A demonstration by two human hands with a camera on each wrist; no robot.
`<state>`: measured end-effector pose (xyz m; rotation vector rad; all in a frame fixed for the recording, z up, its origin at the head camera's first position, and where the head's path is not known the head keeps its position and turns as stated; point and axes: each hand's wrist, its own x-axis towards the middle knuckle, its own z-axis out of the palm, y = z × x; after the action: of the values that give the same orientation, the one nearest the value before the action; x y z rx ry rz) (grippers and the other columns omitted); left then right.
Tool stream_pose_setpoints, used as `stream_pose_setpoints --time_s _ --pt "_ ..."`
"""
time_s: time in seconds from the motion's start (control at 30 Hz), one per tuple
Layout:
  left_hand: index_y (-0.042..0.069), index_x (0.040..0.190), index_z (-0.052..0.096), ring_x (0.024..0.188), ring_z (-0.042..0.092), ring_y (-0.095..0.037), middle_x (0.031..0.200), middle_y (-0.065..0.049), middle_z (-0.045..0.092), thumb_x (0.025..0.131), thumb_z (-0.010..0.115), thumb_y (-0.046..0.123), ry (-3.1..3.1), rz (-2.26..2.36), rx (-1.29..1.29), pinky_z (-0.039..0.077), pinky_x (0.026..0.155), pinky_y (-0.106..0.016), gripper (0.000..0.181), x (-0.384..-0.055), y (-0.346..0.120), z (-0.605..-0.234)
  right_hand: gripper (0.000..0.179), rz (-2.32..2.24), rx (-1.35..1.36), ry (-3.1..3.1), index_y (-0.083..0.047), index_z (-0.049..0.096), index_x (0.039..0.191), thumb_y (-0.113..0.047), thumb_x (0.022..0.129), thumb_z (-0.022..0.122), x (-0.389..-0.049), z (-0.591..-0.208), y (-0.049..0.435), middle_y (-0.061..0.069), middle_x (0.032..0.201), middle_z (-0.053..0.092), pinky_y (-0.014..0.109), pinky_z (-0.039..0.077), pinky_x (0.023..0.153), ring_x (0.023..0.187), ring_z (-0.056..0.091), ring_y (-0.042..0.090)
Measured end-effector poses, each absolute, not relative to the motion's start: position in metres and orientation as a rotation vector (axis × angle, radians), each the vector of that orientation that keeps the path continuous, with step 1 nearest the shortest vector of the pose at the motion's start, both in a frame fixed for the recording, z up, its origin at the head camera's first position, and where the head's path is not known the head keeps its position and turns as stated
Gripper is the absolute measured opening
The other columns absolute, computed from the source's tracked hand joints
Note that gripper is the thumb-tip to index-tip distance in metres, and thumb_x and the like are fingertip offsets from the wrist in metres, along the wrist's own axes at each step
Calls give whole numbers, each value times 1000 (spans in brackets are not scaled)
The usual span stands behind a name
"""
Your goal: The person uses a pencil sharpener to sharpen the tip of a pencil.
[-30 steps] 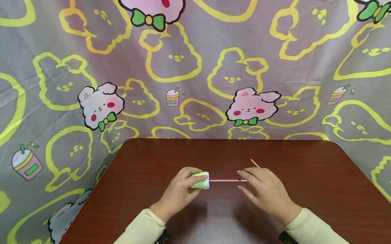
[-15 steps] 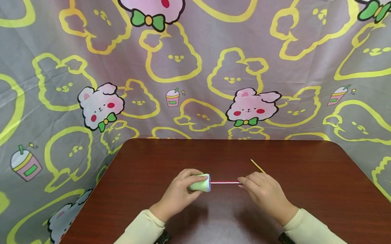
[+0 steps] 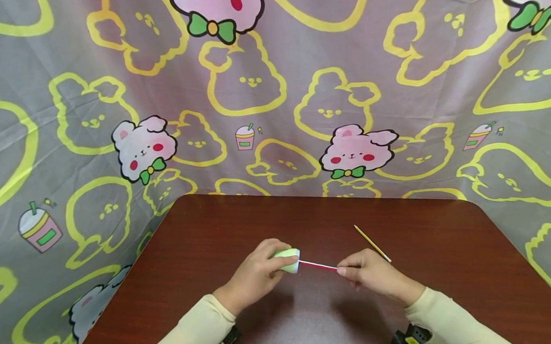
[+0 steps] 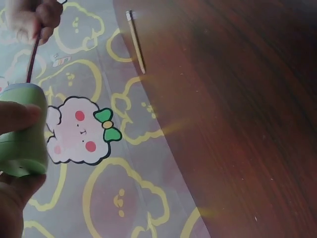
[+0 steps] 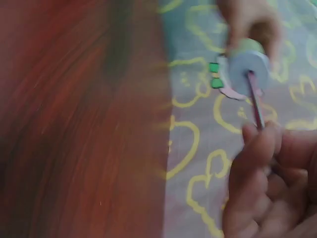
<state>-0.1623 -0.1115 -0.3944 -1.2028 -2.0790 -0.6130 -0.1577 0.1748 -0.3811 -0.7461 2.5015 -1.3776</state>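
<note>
My left hand [image 3: 257,275] grips a small green pencil sharpener [image 3: 284,254] with a pale blue end, held above the table. A red-and-white striped pencil [image 3: 318,265] sticks out of the hole in that end, its inserted tip hidden. Thumb and fingers of my right hand [image 3: 377,274] pinch the pencil near its outer end, which they cover. In the left wrist view the sharpener [image 4: 25,141] is seen from the side, between thumb and fingers. The right wrist view, slightly blurred, looks straight at the pale blue end [image 5: 237,74] with the pencil [image 5: 255,101] entering it.
A yellow pencil [image 3: 372,242] lies on the dark brown table [image 3: 241,222], just beyond my right hand. A grey curtain [image 3: 282,125] with rabbit prints hangs behind the table and along its sides.
My right hand comes from loosely open beside the pencil to pinching its end, then turns and lowers slightly. The pencil now slants down to the right. More of the yellow pencil shows.
</note>
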Motion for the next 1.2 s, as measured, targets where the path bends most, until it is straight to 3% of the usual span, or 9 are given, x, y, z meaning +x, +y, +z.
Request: stream_pose_setpoints --time_s 0.1,0.23,0.37,0.47,0.57,0.9,0.97,1.1,1.2 --pt "14 103 74 107 57 -26 110 -10 61 63 79 -8 -2067 -580 -1228 53 86 -28 47 -162 -111 -393 21 -1471 -521 2242 9 67 93 -10 94 59 -161 -376 177 1 60 52 27 49 52 55 51 10" --pt "15 103 73 108 58 -26 110 -10 62 63 80 -8 -2084 -604 -1191 52 87 -29 46 -161 -111 -392 23 -1377 -587 2339 5 68 96 -16 95 59 -163 -374 176 3 64 58 30 52 57 59 57 15" --pt "15 105 73 108 58 -25 110 -9 62 65 82 -6 -2133 -651 -1146 52 87 -29 45 -160 -109 -391 36 -1174 -641 2567 -2 68 111 -33 94 61 -163 -369 175 7 92 69 34 53 69 78 66 20" --pt "14 105 73 107 58 -24 110 -9 62 65 83 -5 -2150 -668 -1127 53 85 -28 46 -160 -108 -391 49 -1068 -601 2725 -8 64 122 -45 90 63 -163 -367 175 7 117 66 43 52 84 102 64 24" --pt "14 105 73 106 58 -24 110 -9 62 64 83 -5 -2156 -680 -1116 53 84 -27 46 -159 -108 -390 53 -1005 -594 2896 -11 62 127 -47 88 65 -162 -369 175 6 126 63 51 47 93 116 59 28" --pt "14 106 73 102 58 -24 107 -8 62 62 84 -5 -2148 -693 -1099 53 83 -30 49 -161 -109 -392 43 -940 -883 3334 -13 66 120 -27 80 76 -157 -380 172 4 111 68 51 52 83 120 56 36" --pt "14 106 73 102 58 -24 107 -7 62 62 84 -5 -2150 -703 -1098 53 83 -31 49 -161 -110 -392 42 -925 -1012 3420 -12 67 117 -23 78 77 -158 -383 172 5 106 68 49 54 78 115 60 34" --pt "13 107 73 101 58 -24 107 -8 63 63 83 -6 -2153 -726 -1096 53 81 -30 48 -161 -111 -393 32 -862 -1310 3541 -10 69 112 -30 87 66 -160 -388 173 6 98 67 44 54 71 98 66 30" --pt "13 107 73 101 58 -24 108 -8 62 63 83 -6 -2162 -745 -1076 53 78 -27 49 -161 -112 -393 38 -840 -1471 3559 -9 70 109 -37 97 49 -161 -391 173 5 95 67 40 53 69 88 66 24"
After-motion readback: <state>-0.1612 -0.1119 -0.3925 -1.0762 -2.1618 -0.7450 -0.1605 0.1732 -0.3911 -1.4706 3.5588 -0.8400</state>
